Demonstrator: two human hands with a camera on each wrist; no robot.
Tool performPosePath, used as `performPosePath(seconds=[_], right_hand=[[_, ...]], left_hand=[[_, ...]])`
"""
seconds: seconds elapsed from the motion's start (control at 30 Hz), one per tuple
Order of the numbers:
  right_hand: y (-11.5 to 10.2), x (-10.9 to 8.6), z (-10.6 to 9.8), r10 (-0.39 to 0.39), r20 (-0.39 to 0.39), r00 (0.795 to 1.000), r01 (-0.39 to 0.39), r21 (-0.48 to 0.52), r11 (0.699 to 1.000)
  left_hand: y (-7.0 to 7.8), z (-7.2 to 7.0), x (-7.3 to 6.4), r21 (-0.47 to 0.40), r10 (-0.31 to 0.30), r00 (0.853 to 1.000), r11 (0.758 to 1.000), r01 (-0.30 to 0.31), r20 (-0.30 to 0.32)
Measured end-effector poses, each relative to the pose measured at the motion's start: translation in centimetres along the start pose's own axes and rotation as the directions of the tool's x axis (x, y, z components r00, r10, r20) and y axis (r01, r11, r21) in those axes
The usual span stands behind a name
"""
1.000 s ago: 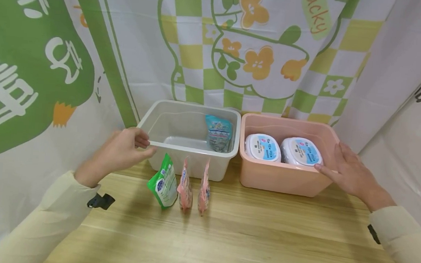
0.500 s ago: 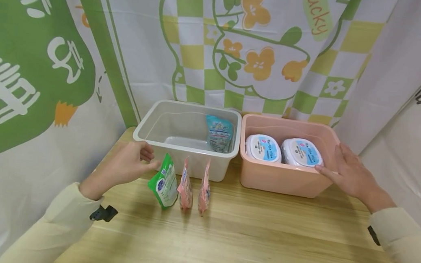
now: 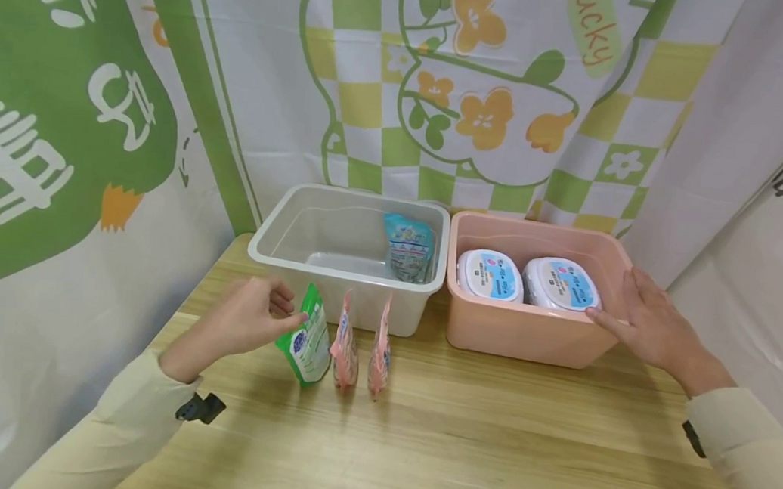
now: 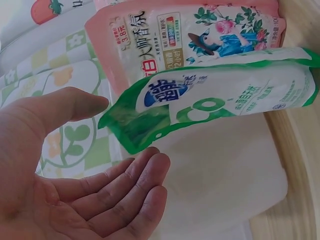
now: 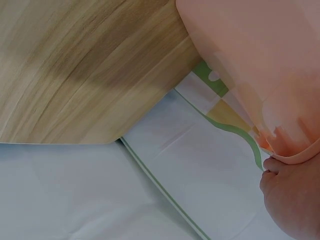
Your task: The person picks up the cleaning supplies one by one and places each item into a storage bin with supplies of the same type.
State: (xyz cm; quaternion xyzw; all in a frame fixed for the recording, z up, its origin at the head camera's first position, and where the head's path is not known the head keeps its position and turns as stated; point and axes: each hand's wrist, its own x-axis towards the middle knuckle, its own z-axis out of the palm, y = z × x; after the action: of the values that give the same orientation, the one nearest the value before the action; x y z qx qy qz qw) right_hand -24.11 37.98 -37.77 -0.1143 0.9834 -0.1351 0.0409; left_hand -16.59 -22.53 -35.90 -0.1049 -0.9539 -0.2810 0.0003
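Observation:
My left hand [image 3: 245, 316] is beside the green-and-white detergent pouch [image 3: 312, 349], which stands upright on the table. In the left wrist view, thumb and fingers are apart at either side of the pouch's green top corner [image 4: 132, 122]. Two pink refill pouches [image 3: 346, 355] [image 3: 380, 357] stand edge-on just right of it; the nearer one shows a rose print in the left wrist view. My right hand [image 3: 658, 327] rests on the right front corner of the pink bin [image 3: 521, 335], its thumb along the front rim.
Behind the pouches is a grey-white bin [image 3: 360, 297] with a blue pouch [image 3: 408, 246] at its right end. Two white lidded tubs [image 3: 492, 274] [image 3: 562, 281] sit inside the pink bin. Printed curtains [image 3: 367, 99] hang behind and at both sides of the wooden table [image 3: 487, 433].
My left hand has come off the grey-white bin's left front rim and moved right and toward me, to the green pouch's top. The right hand stays on the pink bin.

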Motion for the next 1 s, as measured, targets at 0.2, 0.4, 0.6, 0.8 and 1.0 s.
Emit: performPosePath(seconds=[0.2,0.4,0.6,0.8,1.0], right_hand=[[0.0,0.0,0.1,0.001,-0.001,1.0,-0.001,-0.013,1.0],[0.0,0.1,0.0,0.007,-0.004,1.0,-0.007,-0.004,1.0],[0.1,0.1,0.1,0.009,-0.01,1.0,-0.009,0.002,1.0],[0.1,0.1,0.2,0.009,-0.015,1.0,-0.009,0.009,1.0],[0.2,0.1,0.2,0.001,-0.025,1.0,-0.001,0.014,1.0]], left_hand=[[-0.1,0.7,0.0,-0.014,-0.002,1.0,1.0,0.002,0.005],[-0.2,1.5,0.0,0.01,0.018,1.0,1.0,-0.018,0.003],[-0.4,2.3,0.1,0.022,0.017,1.0,1.0,-0.017,0.004],[-0.2,2.8,-0.1,0.004,0.005,1.0,1.0,-0.005,0.015],[0.0,3.0,-0.3,0.003,0.024,1.0,1.0,-0.024,-0.019]])
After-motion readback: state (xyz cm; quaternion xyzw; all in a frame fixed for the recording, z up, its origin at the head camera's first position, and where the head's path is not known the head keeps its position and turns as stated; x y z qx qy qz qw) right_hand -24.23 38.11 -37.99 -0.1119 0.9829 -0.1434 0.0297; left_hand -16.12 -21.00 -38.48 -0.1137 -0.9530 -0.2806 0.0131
